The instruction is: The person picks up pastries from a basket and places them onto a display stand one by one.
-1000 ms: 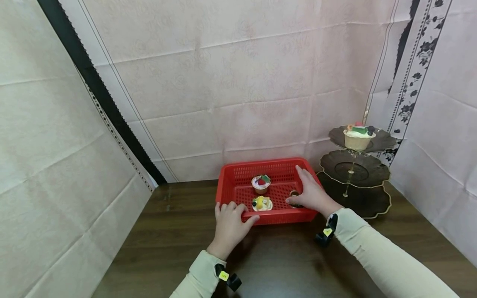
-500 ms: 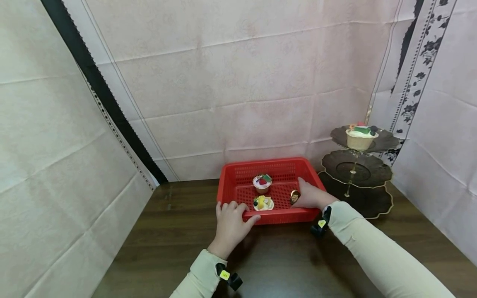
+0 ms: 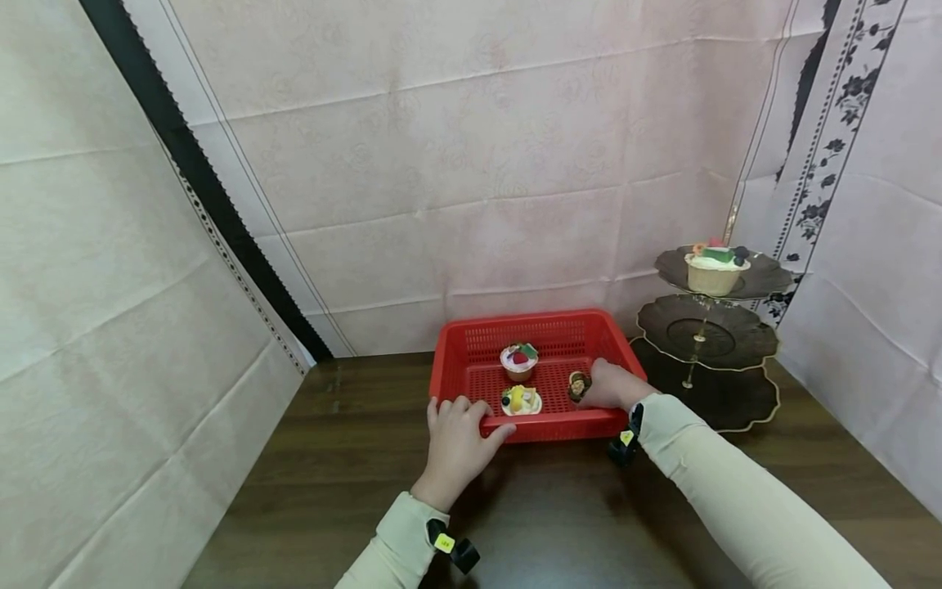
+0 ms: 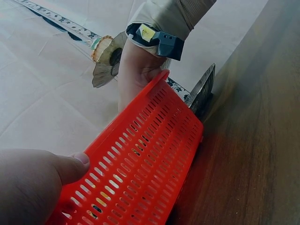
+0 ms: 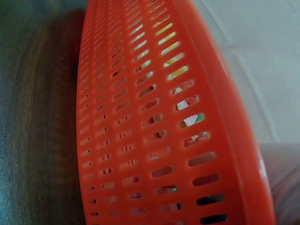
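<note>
A red plastic basket (image 3: 559, 424) with slotted walls stands on the table. My left hand (image 3: 456, 446) grips its near rim toward the left corner, the thumb (image 4: 72, 168) against the outer wall. Inside the basket, at the right, my right hand (image 3: 614, 386) pinches a small brown-topped cupcake (image 3: 578, 386) from its right side; the fingertips are hidden. Also in the basket are a cupcake with white cream and a red and green topping (image 3: 518, 361) and a yellow-topped one (image 3: 521, 400) close to the front wall. In the right wrist view the basket wall covers the right hand's fingers.
A dark three-tier stand (image 3: 695, 331) with gold-edged plates stands right of the basket. A larger cupcake (image 3: 712, 274) sits on its top plate. Pale cloth (image 3: 441, 164) hangs behind and at both sides of the brown wooden table (image 3: 353, 442).
My right hand has dipped lower into the basket, its spread fingers drawing together at the brown-topped cupcake, which now shows more. The right forearm has shifted left. My left hand stays on the rim.
</note>
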`<state>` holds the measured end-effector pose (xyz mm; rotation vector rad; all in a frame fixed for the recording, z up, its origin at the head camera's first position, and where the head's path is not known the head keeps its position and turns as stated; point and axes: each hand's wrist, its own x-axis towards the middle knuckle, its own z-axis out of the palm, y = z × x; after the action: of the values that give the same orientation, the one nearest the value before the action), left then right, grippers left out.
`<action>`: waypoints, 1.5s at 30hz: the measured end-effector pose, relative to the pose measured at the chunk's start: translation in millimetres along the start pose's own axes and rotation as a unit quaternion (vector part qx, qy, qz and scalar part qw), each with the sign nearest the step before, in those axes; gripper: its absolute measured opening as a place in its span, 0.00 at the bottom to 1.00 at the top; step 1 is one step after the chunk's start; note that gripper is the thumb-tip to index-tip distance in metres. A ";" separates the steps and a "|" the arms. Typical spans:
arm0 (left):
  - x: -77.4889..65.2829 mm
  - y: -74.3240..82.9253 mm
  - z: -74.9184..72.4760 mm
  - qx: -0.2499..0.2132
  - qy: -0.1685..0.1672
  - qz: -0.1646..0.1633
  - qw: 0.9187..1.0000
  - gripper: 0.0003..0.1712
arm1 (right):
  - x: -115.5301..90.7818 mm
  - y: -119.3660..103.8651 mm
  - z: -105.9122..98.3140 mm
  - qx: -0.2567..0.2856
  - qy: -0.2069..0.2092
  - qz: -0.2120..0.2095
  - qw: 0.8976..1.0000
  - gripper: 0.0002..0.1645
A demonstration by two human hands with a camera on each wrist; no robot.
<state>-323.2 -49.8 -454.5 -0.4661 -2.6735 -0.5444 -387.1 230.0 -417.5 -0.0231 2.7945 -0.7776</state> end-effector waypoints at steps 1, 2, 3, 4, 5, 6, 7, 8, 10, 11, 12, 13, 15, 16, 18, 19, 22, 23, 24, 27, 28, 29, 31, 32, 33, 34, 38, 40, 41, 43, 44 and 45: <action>0.1 -0.2 0.0 -0.001 0.000 0.001 1.000 0.26 | 0.9 0.4 0.2 0.001 -0.001 -0.005 1.000 0.33; 0.3 -0.3 -0.2 -0.002 0.001 0.001 1.000 0.26 | 1.8 0.8 0.5 0.004 -0.001 -0.008 1.000 0.29; 0.4 -0.3 -0.4 -0.003 0.002 0.001 1.000 0.26 | 2.8 1.1 0.7 0.004 -0.001 -0.011 1.000 0.25; 0.5 -0.4 -0.5 -0.004 0.003 0.002 1.000 0.26 | 3.7 1.2 0.8 0.004 0.000 -0.013 1.000 0.23; 0.6 -0.4 -0.7 -0.005 0.004 0.002 1.000 0.26 | 4.6 1.7 0.8 0.002 0.002 -0.014 1.000 0.22; 0.5 -0.3 -0.8 -0.005 0.005 0.004 1.000 0.25 | 5.3 2.0 0.7 0.000 0.004 -0.015 1.000 0.22; 0.4 -0.3 -0.8 -0.006 0.005 0.004 1.000 0.25 | 5.7 2.4 0.7 -0.002 0.006 -0.017 1.000 0.22; 0.3 -0.3 -0.8 -0.006 0.005 0.004 1.000 0.26 | 5.9 2.2 0.8 -0.004 0.009 -0.015 1.000 0.22; -0.2 -0.3 -0.5 -0.005 0.005 0.004 1.000 0.26 | 5.1 2.2 0.8 -0.005 0.013 -0.018 1.000 0.23; -0.4 -0.3 -0.4 -0.006 0.005 0.004 1.000 0.26 | 4.6 2.0 0.8 -0.004 0.016 -0.018 1.000 0.24; -0.6 -0.5 -0.1 -0.005 0.005 0.004 1.000 0.26 | 3.9 1.7 1.0 -0.002 0.020 -0.017 1.000 0.25; -0.7 -0.6 0.2 -0.005 0.004 0.003 1.000 0.26 | 3.0 1.3 1.0 0.000 0.024 -0.018 1.000 0.26; -0.8 -0.8 0.5 -0.004 0.004 0.002 1.000 0.26 | 1.4 0.7 1.3 0.003 0.035 -0.019 0.999 0.28; -0.7 -0.7 0.4 -0.004 0.005 0.002 1.000 0.26 | 0.5 0.5 1.1 0.004 0.043 -0.020 0.999 0.30; -0.7 -0.5 0.2 -0.004 0.005 0.002 1.000 0.25 | -1.5 0.2 1.1 0.004 0.061 -0.025 0.998 0.33; -0.7 -0.5 0.1 -0.003 0.005 0.001 1.000 0.25 | -3.0 0.2 0.9 0.006 0.068 -0.033 0.997 0.35; -1.2 -0.4 -0.1 -0.002 0.007 0.002 1.000 0.25 | -6.6 -0.2 1.4 0.013 0.098 -0.048 0.994 0.35; -1.3 -0.5 0.0 -0.002 0.008 0.003 1.000 0.25 | -7.8 -0.4 1.4 0.017 0.107 -0.055 0.993 0.34; -1.4 -0.6 0.3 -0.002 0.009 0.004 1.000 0.25 | -8.6 -0.4 1.6 0.020 0.118 -0.062 0.991 0.33; -1.5 -0.6 0.6 -0.001 0.010 0.005 1.000 0.25 | -9.6 0.9 1.7 0.036 0.147 -0.081 0.985 0.30; -1.3 -0.4 0.6 -0.001 0.010 0.005 1.000 0.25 | -9.8 1.9 1.5 0.043 0.155 -0.087 0.983 0.30; -1.2 -0.3 0.7 -0.001 0.009 0.005 1.000 0.25 | -9.6 3.3 1.3 0.049 0.163 -0.092 0.981 0.30; -0.8 0.0 0.5 -0.001 0.008 0.005 1.000 0.25 | -9.1 5.9 0.9 0.060 0.175 -0.103 0.977 0.30; -0.8 0.0 0.4 -0.001 0.007 0.004 1.000 0.25 | -8.9 6.8 0.5 0.066 0.181 -0.107 0.975 0.30; -0.8 -0.1 0.4 0.000 0.007 0.004 1.000 0.25 | -8.6 7.9 0.3 0.069 0.185 -0.111 0.974 0.30; -0.9 -0.2 0.4 0.001 0.006 0.004 1.000 0.25 | -8.6 8.6 0.1 0.074 0.190 -0.112 0.973 0.31; -1.7 -0.4 1.2 0.004 0.007 0.003 1.000 0.26 | -9.5 11.5 -0.7 0.087 0.208 -0.118 0.967 0.32; -2.0 -0.5 1.9 0.002 0.007 0.005 1.000 0.26 | -11.2 12.2 -1.4 0.093 0.218 -0.121 0.964 0.32; -2.0 -0.7 2.3 0.001 0.008 0.006 1.000 0.26 | -12.3 12.3 -2.0 0.096 0.222 -0.122 0.963 0.33; -1.9 -1.3 3.0 0.000 0.009 0.007 1.000 0.26 | -14.5 11.9 -3.8 0.105 0.232 -0.122 0.959 0.33; -1.8 -1.6 3.1 0.000 0.010 0.008 1.000 0.26 | -15.9 11.6 -5.0 0.110 0.236 -0.123 0.958 0.33; -1.5 -2.0 2.9 0.002 0.011 0.009 1.000 0.26 | -17.0 11.4 -6.2 0.113 0.241 -0.123 0.956 0.33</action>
<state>-323.4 -50.6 -458.2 -0.4799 -2.6470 -0.5371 -371.5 244.3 -414.3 -0.1662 3.1703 -1.3168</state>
